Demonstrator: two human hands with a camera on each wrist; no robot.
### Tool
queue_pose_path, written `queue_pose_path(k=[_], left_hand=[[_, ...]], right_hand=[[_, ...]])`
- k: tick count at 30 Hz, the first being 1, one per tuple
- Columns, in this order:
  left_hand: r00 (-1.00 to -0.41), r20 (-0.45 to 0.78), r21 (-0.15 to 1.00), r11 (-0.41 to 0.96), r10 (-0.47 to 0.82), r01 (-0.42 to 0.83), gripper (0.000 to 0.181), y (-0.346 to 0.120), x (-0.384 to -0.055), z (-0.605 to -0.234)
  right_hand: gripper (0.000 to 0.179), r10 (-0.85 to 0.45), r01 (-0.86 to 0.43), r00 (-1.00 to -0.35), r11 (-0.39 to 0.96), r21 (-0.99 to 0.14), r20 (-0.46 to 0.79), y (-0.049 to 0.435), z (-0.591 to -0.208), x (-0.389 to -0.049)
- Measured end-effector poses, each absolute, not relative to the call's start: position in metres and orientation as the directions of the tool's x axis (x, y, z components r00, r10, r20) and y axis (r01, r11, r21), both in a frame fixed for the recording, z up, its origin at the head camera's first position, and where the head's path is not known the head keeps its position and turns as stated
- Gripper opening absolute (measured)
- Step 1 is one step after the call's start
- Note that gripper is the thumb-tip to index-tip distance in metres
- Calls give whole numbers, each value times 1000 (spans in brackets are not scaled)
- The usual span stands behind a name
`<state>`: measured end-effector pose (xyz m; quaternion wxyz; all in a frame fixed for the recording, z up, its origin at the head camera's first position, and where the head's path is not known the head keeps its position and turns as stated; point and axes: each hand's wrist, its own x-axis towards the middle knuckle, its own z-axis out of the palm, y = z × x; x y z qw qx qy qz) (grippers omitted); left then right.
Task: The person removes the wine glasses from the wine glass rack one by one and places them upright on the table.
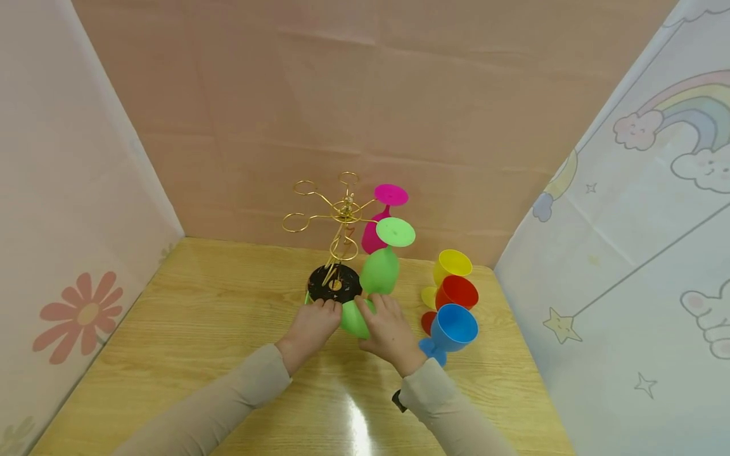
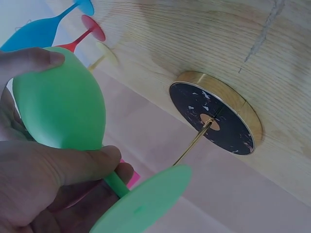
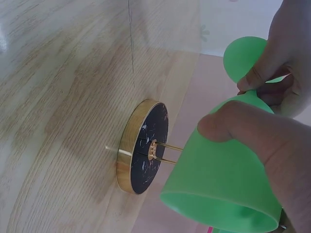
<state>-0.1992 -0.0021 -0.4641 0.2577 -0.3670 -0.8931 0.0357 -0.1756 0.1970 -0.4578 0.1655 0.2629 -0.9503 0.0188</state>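
Note:
Both hands hold one light green plastic goblet (image 1: 355, 322) on its side, just in front of the gold wire glass rack (image 1: 345, 218). My left hand (image 1: 312, 324) pinches the stem near the foot, as the left wrist view shows. Around the bowl (image 3: 218, 170) are the fingers of my right hand (image 1: 390, 329), its thumb pressed to the outside. The foot of the goblet (image 2: 146, 204) points left and the mouth points right. Upside down on the rack's right side hang a second green goblet (image 1: 380, 271) and a magenta goblet (image 1: 374, 235).
To the right on the wooden table (image 1: 228, 304) stand a yellow goblet (image 1: 452, 266), a red goblet (image 1: 458, 292) and a blue goblet (image 1: 454, 328), close together. The rack's round black base (image 1: 322, 286) has a gold rim. Several rack rings on the left hold nothing.

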Motion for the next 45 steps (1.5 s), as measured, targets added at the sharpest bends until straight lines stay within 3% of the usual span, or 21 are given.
queue_pose_path(k=[14, 29, 38, 45], left_hand=[[-623, 353, -217, 709, 698, 671, 24, -7, -205, -461], [-616, 372, -169, 703, 694, 690, 36, -16, -210, -471], [-624, 377, -116, 703, 684, 701, 43, -31, -213, -476], [-616, 457, -45, 709, 641, 704, 44, -45, -221, -483]], right_hand=[[84, -502, -524, -800, 852, 26, 329, 195, -454, -176], [84, -526, -547, -789, 837, 28, 317, 193, -448, -173], [64, -567, -596, -731, 801, 49, 379, 190, -444, -174], [51, -568, -635, -668, 772, 29, 481, 191, -439, -177]])
